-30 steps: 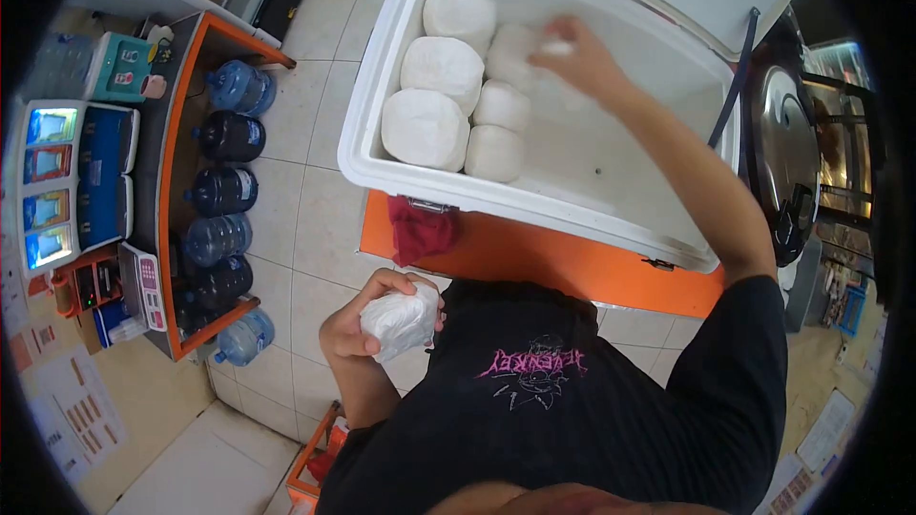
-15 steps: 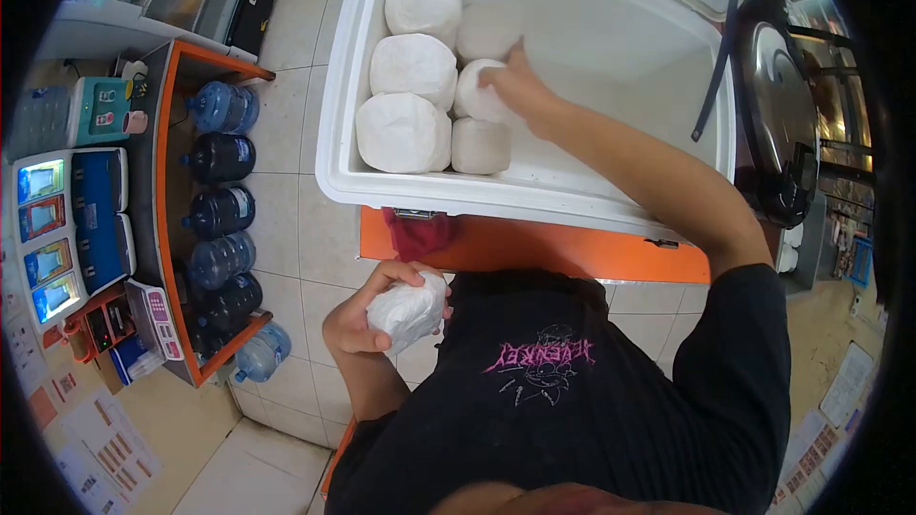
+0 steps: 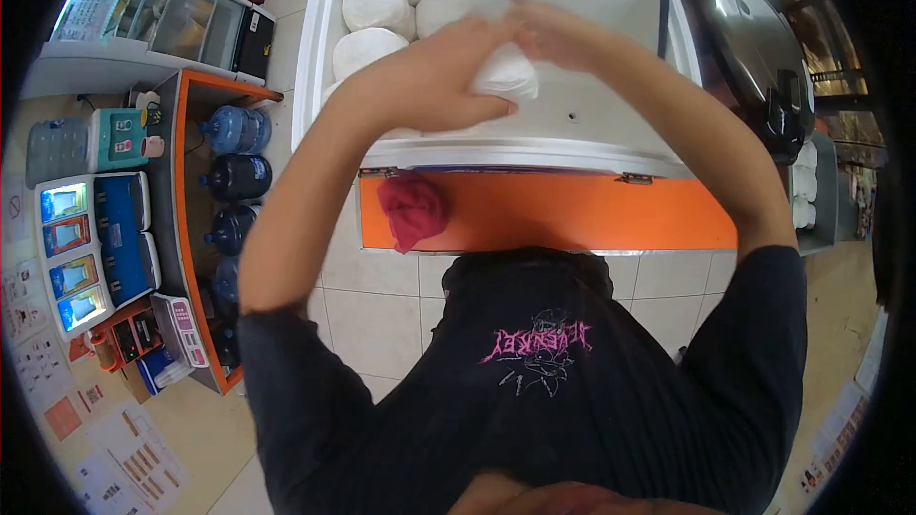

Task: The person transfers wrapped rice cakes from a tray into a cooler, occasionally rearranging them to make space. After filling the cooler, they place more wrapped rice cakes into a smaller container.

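A white trimmed coconut (image 3: 509, 74), shiny as if wrapped in plastic, is held over the inside of a white cooler box (image 3: 458, 148). My left hand (image 3: 448, 72) grips it from the left, thumb below and fingers above. From the right, my right hand (image 3: 555, 36) curls its fingers over the coconut's far side; they are slightly blurred. More white coconuts (image 3: 374, 10) stand in the left part of the box, and my left forearm and hand hide some of them.
A crumpled red cloth (image 3: 412, 212) hangs on the orange front (image 3: 572, 215) below the box. To the right stands a dark rice cooker (image 3: 749, 29). On the left, large water bottles (image 3: 237, 130) sit in an orange-edged shelf (image 3: 183, 95).
My left hand has come up from beside my body into the box with the wrapped coconut. My right hand has left the coconuts inside and moved to the held one. The view has shifted.
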A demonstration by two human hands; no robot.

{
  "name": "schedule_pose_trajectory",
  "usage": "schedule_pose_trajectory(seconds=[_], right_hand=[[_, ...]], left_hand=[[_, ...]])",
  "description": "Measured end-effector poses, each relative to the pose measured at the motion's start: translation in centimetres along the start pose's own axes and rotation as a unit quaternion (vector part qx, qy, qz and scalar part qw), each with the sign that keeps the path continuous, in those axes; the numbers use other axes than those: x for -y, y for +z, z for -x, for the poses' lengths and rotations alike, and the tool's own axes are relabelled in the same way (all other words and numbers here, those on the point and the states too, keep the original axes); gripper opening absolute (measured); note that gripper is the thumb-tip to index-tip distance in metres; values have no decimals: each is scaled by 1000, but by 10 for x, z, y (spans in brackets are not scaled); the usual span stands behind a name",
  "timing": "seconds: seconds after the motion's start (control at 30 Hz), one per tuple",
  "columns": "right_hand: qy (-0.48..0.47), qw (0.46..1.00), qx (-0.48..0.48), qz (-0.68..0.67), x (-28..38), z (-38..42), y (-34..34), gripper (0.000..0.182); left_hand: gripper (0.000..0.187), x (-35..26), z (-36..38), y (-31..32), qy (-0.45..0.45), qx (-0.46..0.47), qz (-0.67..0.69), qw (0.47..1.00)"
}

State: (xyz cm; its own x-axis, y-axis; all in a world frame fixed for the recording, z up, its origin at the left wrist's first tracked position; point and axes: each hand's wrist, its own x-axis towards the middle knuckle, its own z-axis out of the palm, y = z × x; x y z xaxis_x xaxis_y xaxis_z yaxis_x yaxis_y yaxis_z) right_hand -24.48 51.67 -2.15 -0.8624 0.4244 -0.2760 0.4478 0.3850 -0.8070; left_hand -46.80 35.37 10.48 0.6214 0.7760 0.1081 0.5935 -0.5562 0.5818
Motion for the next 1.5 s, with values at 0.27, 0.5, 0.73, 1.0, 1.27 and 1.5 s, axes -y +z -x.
schedule_pose_trajectory(seconds=[0.27, 0.5, 0.73, 1.0, 1.27, 1.5], right_hand=[[119, 927, -212, -285, 85, 136, 14, 55], [199, 963, -46, -175, 93, 108, 32, 56], [157, 949, 198, -191, 93, 23, 78, 53], [135, 955, 164, -208, 72, 2, 69, 66], [57, 990, -116, 60, 109, 89, 14, 41], [25, 968, -227, -108, 154, 405, -9, 25]], left_hand=[[45, 44, -22, 65, -123, 336, -152, 921], [35, 31, -2, 42, -181, 256, -204, 927], [29, 1, -8, 12, -242, 327, -143, 902], [46, 0, 22, 18, -237, 247, -93, 935], [47, -15, 31, 13, -282, 202, -27, 938], [35, -118, 26, 5, -191, -43, 27, 980]])
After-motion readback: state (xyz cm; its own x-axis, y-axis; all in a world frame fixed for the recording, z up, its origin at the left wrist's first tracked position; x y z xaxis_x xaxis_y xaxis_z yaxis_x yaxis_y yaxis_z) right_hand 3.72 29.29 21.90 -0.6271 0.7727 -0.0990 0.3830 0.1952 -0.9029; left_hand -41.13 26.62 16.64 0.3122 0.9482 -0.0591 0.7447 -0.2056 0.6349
